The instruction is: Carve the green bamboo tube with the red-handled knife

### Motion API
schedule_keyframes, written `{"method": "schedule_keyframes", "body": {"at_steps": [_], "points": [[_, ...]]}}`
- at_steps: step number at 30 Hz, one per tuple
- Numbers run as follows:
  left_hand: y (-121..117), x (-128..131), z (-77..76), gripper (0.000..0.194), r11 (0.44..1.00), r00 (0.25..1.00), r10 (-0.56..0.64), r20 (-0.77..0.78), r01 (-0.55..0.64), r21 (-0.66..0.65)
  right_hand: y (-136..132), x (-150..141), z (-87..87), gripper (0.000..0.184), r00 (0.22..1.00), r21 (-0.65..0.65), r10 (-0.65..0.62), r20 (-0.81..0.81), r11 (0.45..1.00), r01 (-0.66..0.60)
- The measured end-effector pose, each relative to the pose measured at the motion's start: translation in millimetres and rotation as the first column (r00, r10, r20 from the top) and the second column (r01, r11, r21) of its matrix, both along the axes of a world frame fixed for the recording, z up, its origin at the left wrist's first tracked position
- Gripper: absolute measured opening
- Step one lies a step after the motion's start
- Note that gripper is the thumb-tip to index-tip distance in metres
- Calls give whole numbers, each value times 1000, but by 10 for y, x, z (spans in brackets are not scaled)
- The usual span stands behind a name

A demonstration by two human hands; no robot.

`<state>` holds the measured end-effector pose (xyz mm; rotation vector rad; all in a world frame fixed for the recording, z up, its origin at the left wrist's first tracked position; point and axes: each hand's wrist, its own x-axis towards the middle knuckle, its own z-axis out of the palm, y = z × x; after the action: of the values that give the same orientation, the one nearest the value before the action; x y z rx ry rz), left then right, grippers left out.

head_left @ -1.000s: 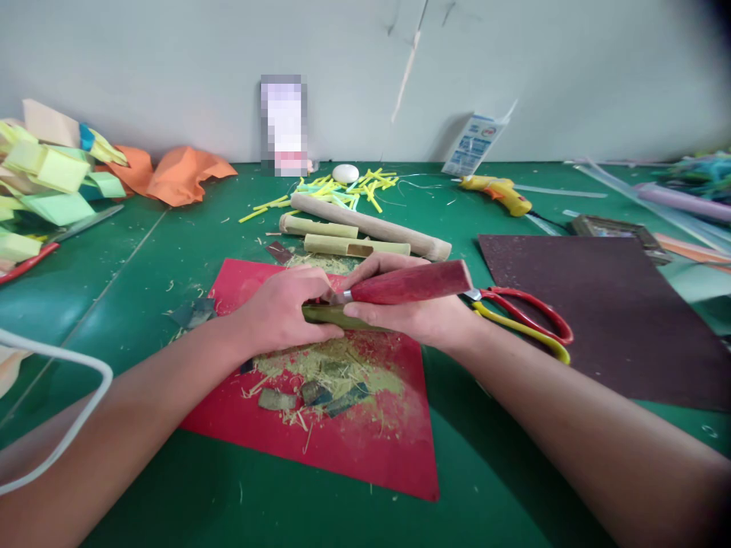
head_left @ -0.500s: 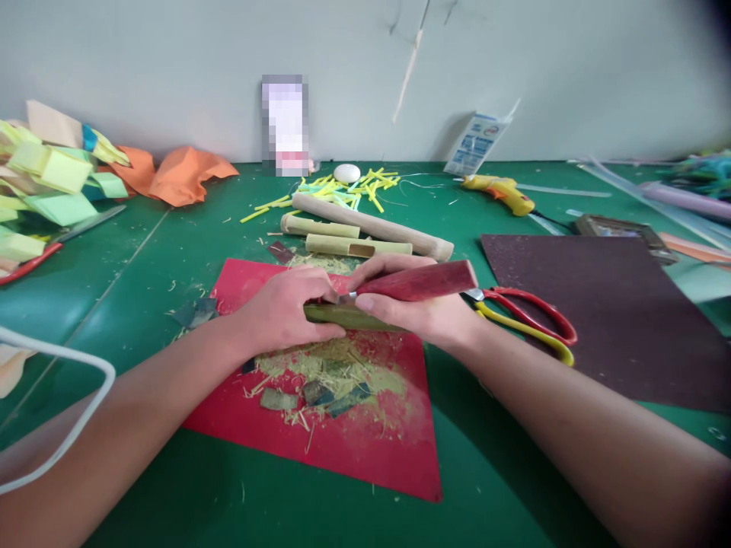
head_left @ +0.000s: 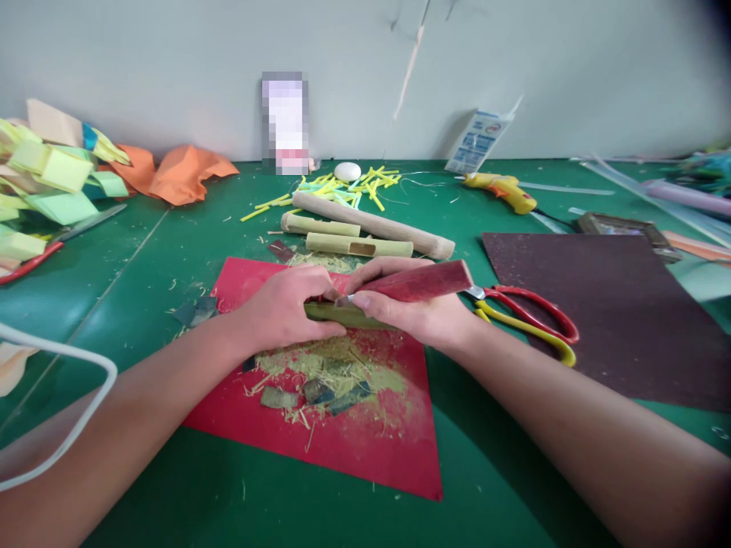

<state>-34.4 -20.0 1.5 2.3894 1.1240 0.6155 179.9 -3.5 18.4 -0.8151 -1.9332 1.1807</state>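
Observation:
My left hand (head_left: pixel 288 308) is closed around the left end of a green bamboo piece (head_left: pixel 365 317), thumb along its near side. In my right hand (head_left: pixel 426 308) is a carving knife (head_left: pixel 419 281) with a thick red wooden handle. Its short metal tip meets the top of the bamboo close to my left fingers; the exact contact is partly hidden. Below lies a red sheet (head_left: pixel 394 457) strewn with bamboo shavings (head_left: pixel 325 365) and small dark scraps (head_left: pixel 279 397). Just beyond my hands rest two cut bamboo tubes, the nearer one (head_left: pixel 336 243) with a rectangular opening.
A wooden stick (head_left: pixel 377 224) lies behind the tubes. To the right are red-and-yellow-handled scissors (head_left: pixel 531 320), a dark brown board (head_left: pixel 605 320) and a yellow glue gun (head_left: pixel 502 192). Folded papers (head_left: pixel 57 175) are piled at left, and a white cable (head_left: pixel 85 418) loops over my left forearm.
The knife in my right hand has shifted slightly to the left along the bamboo. My left hand keeps its hold in nearly the same place.

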Motion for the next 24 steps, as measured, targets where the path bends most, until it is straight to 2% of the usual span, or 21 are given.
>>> {"method": "schedule_keyframes", "body": {"at_steps": [5,11,24], "points": [[0,0,-1,27,1000,1000,8,-2,-8,-10,-15,-7,-15,14,999,51,-28,21,998,27],[15,1,13,27,999,1000,17,-17,-17,-34,1,0,-27,9,1000,146,8,25,989,-11],[22,-13,18,23,1000,1000,-10,-10,10,-1,-61,-2,-15,12,989,230,-147,14,963,140]]}}
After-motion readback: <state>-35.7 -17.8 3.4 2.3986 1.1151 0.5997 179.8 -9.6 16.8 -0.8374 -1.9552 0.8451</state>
